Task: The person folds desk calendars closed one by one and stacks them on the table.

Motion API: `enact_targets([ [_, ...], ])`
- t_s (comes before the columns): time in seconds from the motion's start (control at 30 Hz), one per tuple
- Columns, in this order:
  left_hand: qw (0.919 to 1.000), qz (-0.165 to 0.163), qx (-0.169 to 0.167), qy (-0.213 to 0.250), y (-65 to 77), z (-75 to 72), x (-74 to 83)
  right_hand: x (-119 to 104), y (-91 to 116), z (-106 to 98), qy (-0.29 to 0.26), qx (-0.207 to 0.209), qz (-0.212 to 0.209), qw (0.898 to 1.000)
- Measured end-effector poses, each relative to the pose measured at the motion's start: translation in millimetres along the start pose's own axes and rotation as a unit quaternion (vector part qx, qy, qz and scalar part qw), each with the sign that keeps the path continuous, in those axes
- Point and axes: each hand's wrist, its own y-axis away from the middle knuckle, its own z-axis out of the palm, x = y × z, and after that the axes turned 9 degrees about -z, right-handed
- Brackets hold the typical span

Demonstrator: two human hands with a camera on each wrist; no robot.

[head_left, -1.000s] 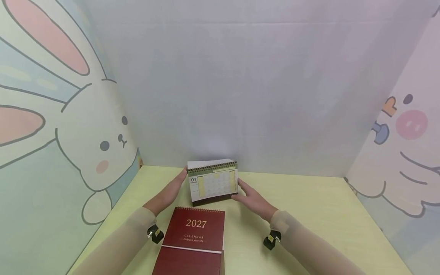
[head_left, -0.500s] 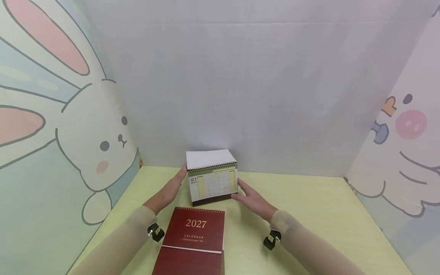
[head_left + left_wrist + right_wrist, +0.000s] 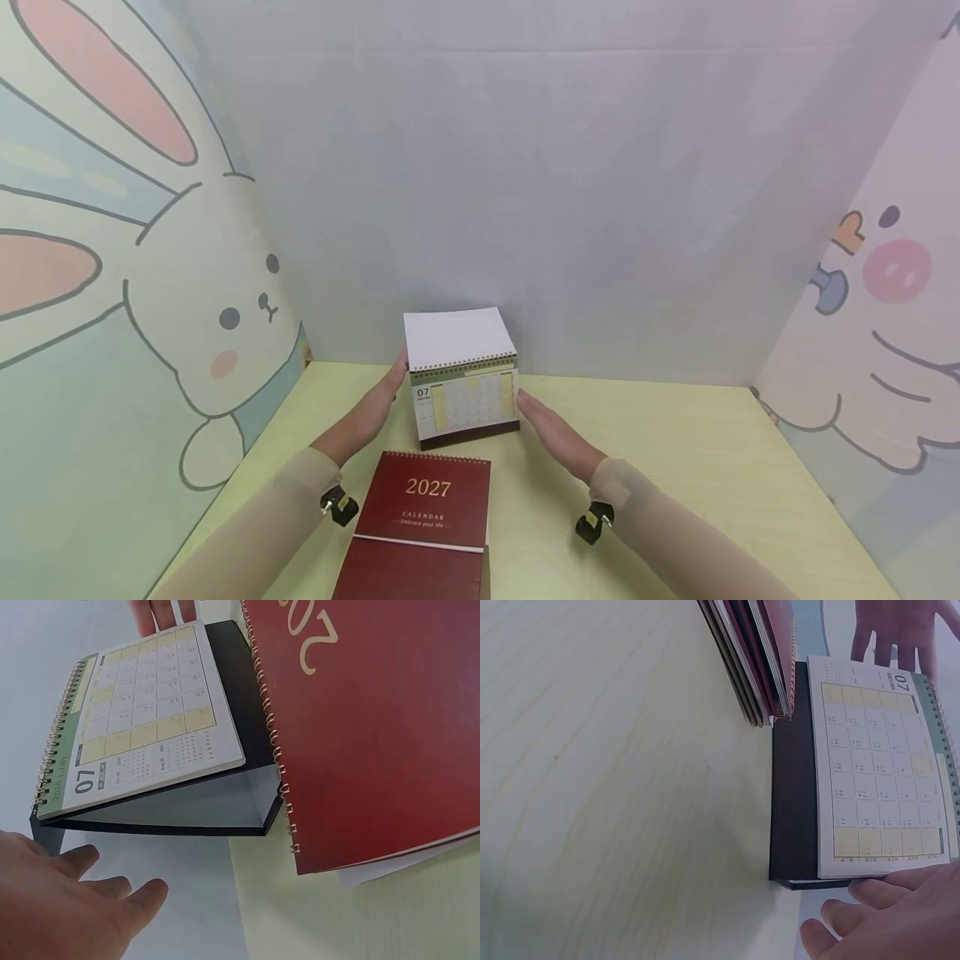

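Note:
A spiral-bound desk calendar [image 3: 467, 404] stands tilted on its dark stand near the back wall, its 07 page facing me. Behind the rings a blank white sheet [image 3: 456, 337] spreads upward. My left hand [image 3: 371, 417] is at the calendar's left side, fingers extended. In the left wrist view, the fingers [image 3: 124, 896] hang near the stand's open side; contact is unclear. On the right side, my right hand [image 3: 558, 433] has straight fingers against or just beside the edge. The right wrist view shows its fingers [image 3: 881, 892] close along the stand's edge.
A dark red 2027 calendar [image 3: 427, 504] lies in front of the desk calendar, with another red piece [image 3: 408, 571] nearer me. The pale yellow tabletop [image 3: 660, 467] extends to the right. A grey-white backdrop [image 3: 600, 208] rises behind, and cartoon-printed side walls flank the table.
The white sheet behind the rings has spread much farther up and back. My right thumb has left the calendar's lower front corner. The left hand has shifted slightly; the calendar's front stays put.

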Motion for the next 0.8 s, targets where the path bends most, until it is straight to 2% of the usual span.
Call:
enact_targets([
  [0.2, 1.0, 0.006, -0.002, 0.003, 1.7, -0.3, 1.7, 1.3, -0.4, -1.8, 0.003, 0.01, 0.015, 1.0],
  [0.8, 0.9999, 0.015, -0.006, 0.005, 8.5, -1.0, 8.8, 2.3, -0.3, -4.9, -0.005, 0.0, 0.01, 1.0],
])
